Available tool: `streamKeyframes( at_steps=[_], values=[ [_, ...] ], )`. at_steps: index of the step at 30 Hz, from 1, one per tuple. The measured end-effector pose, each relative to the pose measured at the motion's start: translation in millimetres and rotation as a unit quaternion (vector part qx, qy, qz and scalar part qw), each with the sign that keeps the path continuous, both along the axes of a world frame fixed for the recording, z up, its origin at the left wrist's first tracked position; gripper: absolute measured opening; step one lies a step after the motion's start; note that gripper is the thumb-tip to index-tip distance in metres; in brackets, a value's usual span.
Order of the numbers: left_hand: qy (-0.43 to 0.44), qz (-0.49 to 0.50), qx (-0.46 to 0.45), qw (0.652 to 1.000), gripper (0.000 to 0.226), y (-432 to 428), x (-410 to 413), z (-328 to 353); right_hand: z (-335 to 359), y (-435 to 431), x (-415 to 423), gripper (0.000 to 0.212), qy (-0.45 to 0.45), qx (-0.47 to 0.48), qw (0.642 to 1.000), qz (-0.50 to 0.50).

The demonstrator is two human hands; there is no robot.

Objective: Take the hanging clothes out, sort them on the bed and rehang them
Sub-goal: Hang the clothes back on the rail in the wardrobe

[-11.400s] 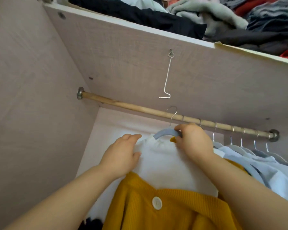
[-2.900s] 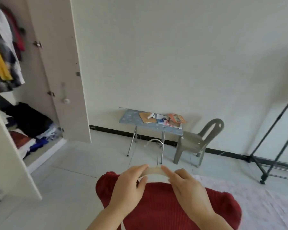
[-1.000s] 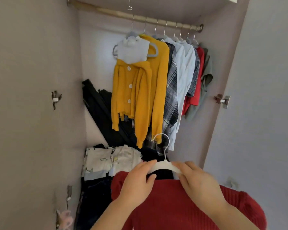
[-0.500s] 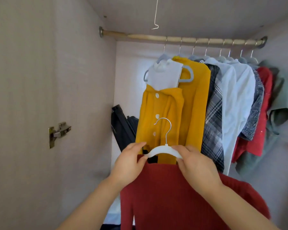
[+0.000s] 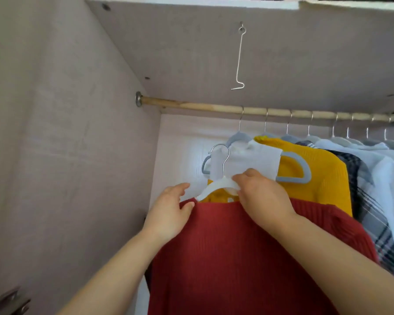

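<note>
Left hand (image 5: 168, 214) and right hand (image 5: 263, 198) pinched the white hanger (image 5: 210, 189) of a ribbed red sweater (image 5: 237, 258), its curved hook (image 5: 224, 160) risen nearer the wooden rod (image 5: 203, 108), twelve o'clock.

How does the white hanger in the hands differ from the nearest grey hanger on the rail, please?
The white hanger, held by the left hand and right hand, has its hook free below the wooden rail; the grey hanger hooks over it. The white hanger carries a red knit, the grey hanger a white top. Both have metal hooks.
</note>
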State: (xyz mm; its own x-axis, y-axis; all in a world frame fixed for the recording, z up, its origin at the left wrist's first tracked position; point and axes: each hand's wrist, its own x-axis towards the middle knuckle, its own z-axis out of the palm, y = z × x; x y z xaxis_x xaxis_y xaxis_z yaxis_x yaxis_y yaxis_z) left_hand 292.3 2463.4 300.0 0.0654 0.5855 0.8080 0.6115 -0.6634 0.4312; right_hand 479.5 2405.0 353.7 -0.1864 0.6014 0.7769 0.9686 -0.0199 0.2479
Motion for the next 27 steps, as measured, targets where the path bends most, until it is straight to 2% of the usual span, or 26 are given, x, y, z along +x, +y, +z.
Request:
streamKeyframes(
  at_steps=[4, 9, 14, 22, 27],
  values=[
    [-0.005, 0.001, 0.052, 0.999, 0.047, 40.6, 2.6, 43.2, 48.9, 38.3, -3.1, 0.026, 0.003, 0.052, 0.999, 0.005],
    [0.004, 0.01, 0.095, 0.995, 0.048, 70.5, 1.7, 85.2, 100.3, 69.3, -10.8, 0.01, 0.006, 0.107, 0.994, 0.013],
    [-0.004, 0.035, 0.128, 0.991, 0.049, 88.4, -7.9, 110.3, 135.0, 97.1, -5.8, 0.013, 0.024, 0.126, 0.991, 0.024],
    [-0.008, 0.059, 0.131, 0.99, 0.048, 106.9, -21.0, 125.3, 157.4, 133.7, 5.1, 0.013, 0.042, 0.135, 0.99, 0.028],
    [0.003, 0.069, 0.126, 0.99, 0.048, 114.8, -25.6, 117.1, 151.6, 147.6, 0.7, 0.01, 0.009, 0.133, 0.99, 0.046]
  ],
)
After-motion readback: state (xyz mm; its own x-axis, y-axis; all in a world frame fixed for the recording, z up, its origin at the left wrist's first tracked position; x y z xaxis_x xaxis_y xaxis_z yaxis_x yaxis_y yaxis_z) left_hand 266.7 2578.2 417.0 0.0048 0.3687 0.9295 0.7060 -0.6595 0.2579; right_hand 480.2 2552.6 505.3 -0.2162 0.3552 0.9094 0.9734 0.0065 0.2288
